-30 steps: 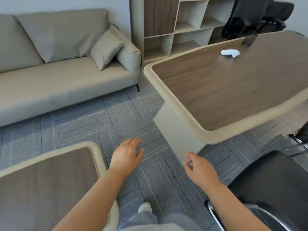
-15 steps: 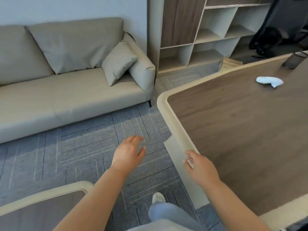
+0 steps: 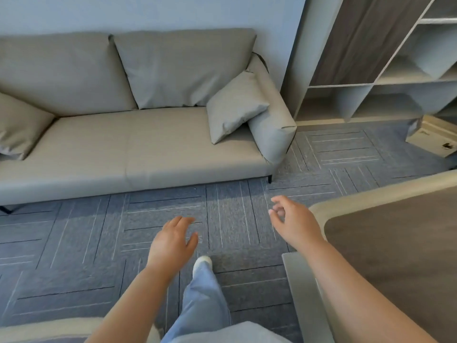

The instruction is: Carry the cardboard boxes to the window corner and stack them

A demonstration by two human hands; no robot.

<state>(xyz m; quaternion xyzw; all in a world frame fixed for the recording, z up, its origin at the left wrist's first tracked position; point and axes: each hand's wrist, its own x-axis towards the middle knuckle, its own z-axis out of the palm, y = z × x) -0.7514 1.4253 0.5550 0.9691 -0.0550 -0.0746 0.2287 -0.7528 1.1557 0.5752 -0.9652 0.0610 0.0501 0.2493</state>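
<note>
Grey line-patterned carpet (image 3: 74, 256) covers the floor, and a long grey-beige sofa (image 3: 138, 149) stands against the wall (image 3: 148, 13) across the top. To its right is a shelf (image 3: 371, 70) unit of pale compartments with a dark wood panel. A wood-topped bench (image 3: 395, 243) with a pale rounded rim comes in from the right edge, and its corner is just beside the right wrist. The rim of a second bench (image 3: 49, 328) shows at the lower left. The left forearm (image 3: 128, 305) and right forearm (image 3: 358, 293), both bare, reach forward from the bottom over the carpet, with a blue trouser leg (image 3: 202, 305) between them. A cushion (image 3: 235, 105) leans on the sofa's right arm. The box (image 3: 431, 138), pale cardboard, sits on the floor at the far right by the foot of the shelf, well apart from both hands. The left hand (image 3: 173, 240) is palm down, fingers straight and together, thumb spread to the right, so its grip is released. The right hand (image 3: 294, 224) is nearer the bench, its fingers loosely curled, thumb and forefinger tips close, and its grip is slack, holding nothing. A white shoe (image 3: 202, 262) toe shows below the left hand.
</note>
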